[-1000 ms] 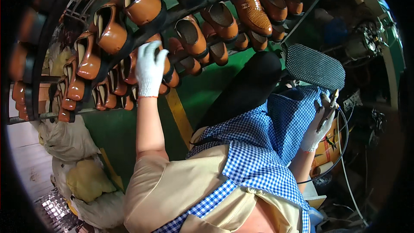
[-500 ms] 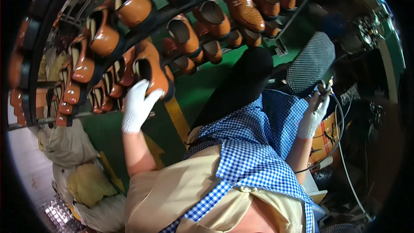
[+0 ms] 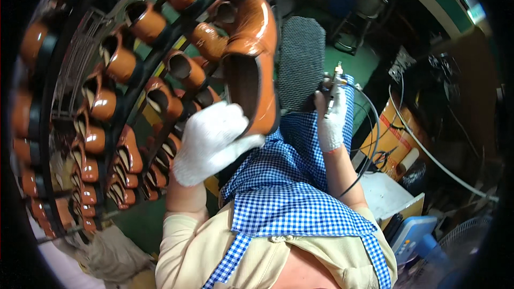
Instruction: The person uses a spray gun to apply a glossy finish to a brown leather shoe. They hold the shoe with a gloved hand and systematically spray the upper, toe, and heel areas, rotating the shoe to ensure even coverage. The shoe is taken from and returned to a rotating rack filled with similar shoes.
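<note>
My left hand (image 3: 211,142), in a white knit glove, grips a glossy brown leather shoe (image 3: 262,43) at its heel. The shoe is raised in front of me, toe pointing away and its dark opening facing up. In my gloved right hand (image 3: 333,123) is a slim metal spray gun (image 3: 335,88) with a brass-coloured tip, held upright. A dark hose (image 3: 375,134) hangs in a loop from it. Between the shoe and the spray gun lies a long dark pad (image 3: 302,59) with a mesh-like surface.
A dark rack (image 3: 140,72) carrying rows of brown shoes fills the left side. At right are a cardboard box (image 3: 388,134), a pale hose (image 3: 428,152), a white-topped table (image 3: 388,195) and a fan (image 3: 466,241). Wrapped bundles (image 3: 115,254) lie at lower left.
The brown shoe has come off the rack in my left hand and moved right, toward the pad. The view has turned to the right. My right hand still holds the spray gun.
</note>
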Tool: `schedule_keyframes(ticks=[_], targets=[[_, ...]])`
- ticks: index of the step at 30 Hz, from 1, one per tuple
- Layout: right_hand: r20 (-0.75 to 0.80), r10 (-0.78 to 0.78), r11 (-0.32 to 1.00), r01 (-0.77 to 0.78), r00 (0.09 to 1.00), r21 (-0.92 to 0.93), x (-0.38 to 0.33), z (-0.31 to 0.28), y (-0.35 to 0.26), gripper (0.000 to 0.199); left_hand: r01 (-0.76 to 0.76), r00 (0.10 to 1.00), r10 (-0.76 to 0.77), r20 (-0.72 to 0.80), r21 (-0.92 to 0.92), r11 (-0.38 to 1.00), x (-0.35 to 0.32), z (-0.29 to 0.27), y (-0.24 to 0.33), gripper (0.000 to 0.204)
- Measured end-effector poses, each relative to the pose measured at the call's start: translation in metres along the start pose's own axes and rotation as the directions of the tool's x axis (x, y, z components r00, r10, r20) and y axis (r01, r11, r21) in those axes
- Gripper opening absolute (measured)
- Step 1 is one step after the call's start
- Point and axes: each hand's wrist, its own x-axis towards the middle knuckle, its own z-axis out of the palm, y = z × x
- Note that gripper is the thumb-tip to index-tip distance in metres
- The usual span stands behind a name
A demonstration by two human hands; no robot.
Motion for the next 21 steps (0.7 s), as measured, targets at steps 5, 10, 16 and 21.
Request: schedule_keyframes(ticks=[5, 10, 16, 21], targets=[[0.072, -0.037, 0.990, 0.046, 0.997, -0.130, -0.005, -0.011, -0.009, 0.034, -0.090, 0.988, 0.085, 0.127, 0.034, 0.995, 0.064, 0.037, -0.011, 0.028], [0.101, -0.201, 0.864, 0.225, 0.974, -0.451, -0.010, -0.037, 0.016, 0.026, -0.056, 0.970, 0.044, 0.240, 0.043, 0.997, 0.064, 0.046, -0.006, 0.030], [0.170, -0.198, 0.763, 0.261, 0.965, -0.592, 0.000, -0.016, 0.048, 0.019, -0.081, 0.993, 0.085, -0.084, 0.048, 0.996, 0.028, 0.055, -0.004, 0.051], [0.212, -0.225, 0.847, 0.298, 0.951, -0.440, -0.013, -0.022, 0.046, 0.019, -0.085, 0.980, 0.108, -0.170, 0.138, 0.987, 0.013, 0.060, -0.007, 0.047]])
